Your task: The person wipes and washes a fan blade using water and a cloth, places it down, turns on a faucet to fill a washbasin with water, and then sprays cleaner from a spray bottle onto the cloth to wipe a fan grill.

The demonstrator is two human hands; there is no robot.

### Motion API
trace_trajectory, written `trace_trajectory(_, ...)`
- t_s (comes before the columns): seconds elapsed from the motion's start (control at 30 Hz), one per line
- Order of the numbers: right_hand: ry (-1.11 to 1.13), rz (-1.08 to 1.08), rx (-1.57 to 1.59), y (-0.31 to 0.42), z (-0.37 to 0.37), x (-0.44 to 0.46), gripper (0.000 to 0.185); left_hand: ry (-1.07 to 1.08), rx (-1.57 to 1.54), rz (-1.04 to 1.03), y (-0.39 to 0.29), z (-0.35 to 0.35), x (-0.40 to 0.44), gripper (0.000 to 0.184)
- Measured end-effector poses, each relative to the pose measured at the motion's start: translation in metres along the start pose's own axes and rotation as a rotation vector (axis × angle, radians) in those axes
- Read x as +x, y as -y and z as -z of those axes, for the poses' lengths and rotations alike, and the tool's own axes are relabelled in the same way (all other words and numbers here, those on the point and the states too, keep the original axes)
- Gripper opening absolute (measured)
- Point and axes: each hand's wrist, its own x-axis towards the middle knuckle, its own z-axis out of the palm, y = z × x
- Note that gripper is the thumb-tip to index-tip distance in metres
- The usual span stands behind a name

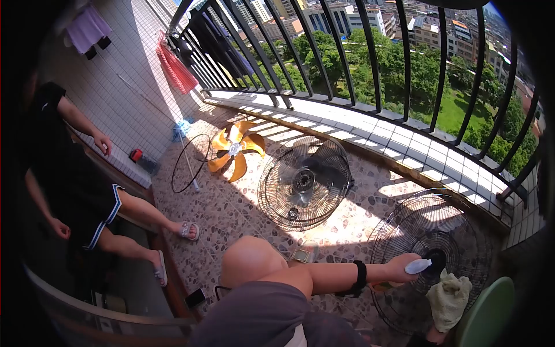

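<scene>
1. On my feed there's a sunlit balcony with a speckled floor (pixel 347 240) and a dark railing (pixel 406 75). Another person (pixel 69 139) stands off to the left.
2. The guard (pixel 399 231), a round wire grille, lies on the floor under my hands. A fan (pixel 304 180) is farther out, beside the orange blades (pixel 236 148).
3. My left hand (pixel 399 267) is above the guard, fingers curled around a white piece (pixel 418 266); I can't make out whether it's a bottle or a nozzle.
4. My right hand is hidden by the cloth (pixel 448 298), near the green basin (pixel 488 312). I can't tell how those fingers sit.
5. I'd judge the guard light and springy: thin wires that would flex or bend if pressed mid-span. I'd take it by the outer rim, where it should be stiffest, and go gently, as wet wire could slip.
6. The cloth looks soft and limp; a bunched handful should hold best.
</scene>
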Motion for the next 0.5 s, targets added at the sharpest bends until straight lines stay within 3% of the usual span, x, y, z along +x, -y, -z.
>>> trace_trajectory(0.07, 0.005, 0.07, -0.157, -0.002, 0.002, 0.003, 0.035, 0.017, 0.016, 0.026, 0.001, 0.001, -0.005, 0.033)
trace_trajectory(0.17, -0.117, -0.376, 1.243, 0.032, 0.022, 0.01, 0.035, 0.041, 0.054, 0.086, -0.007, 0.008, -0.005, 0.033)
trace_trajectory(0.2, -0.165, -0.329, 1.121, 0.023, 0.03, 0.011, 0.031, -0.012, -0.008, 0.02, -0.008, 0.008, -0.006, 0.032)
trace_trajectory(0.27, -0.278, -0.08, 0.031, -0.01, 0.058, 0.005, 0.025, 0.075, 0.07, 0.025, -0.011, 0.01, -0.003, 0.03)
trace_trajectory(0.3, -0.329, -0.017, -0.279, -0.019, 0.07, -0.001, 0.023, 0.094, 0.016, 0.044, -0.009, 0.01, -0.004, 0.027)
trace_trajectory(0.37, -0.399, -0.091, 0.172, -0.053, 0.089, -0.008, 0.022, 0.11, -0.019, 0.099, 0.0, 0.012, -0.005, 0.025)
trace_trajectory(0.47, -0.545, -0.178, 0.592, -0.01, 0.09, -0.006, 0.019, 0.177, -0.024, 0.255, -0.009, 0.028, -0.002, 0.026)
trace_trajectory(0.5, -0.455, -0.104, 0.245, -0.019, 0.094, -0.004, 0.017, 0.156, -0.052, 0.289, -0.007, 0.031, -0.001, 0.025)
